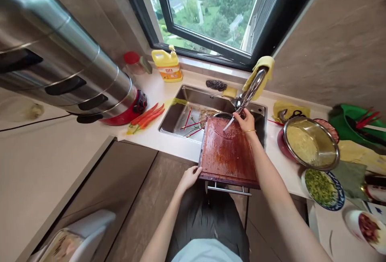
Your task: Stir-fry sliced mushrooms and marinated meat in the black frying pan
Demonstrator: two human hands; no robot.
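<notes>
Over the stalk-littered sink [177, 117], left hand [189, 177] grips the cutting board [226, 153], right hand [245, 121] curled at its far edge.

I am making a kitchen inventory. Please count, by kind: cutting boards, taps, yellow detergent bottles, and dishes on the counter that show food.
Cutting board: 1
Tap: 1
Yellow detergent bottle: 1
Dishes showing food: 3 (metal bowl, blue-rimmed plate, white bowl)
Total: 6
</notes>
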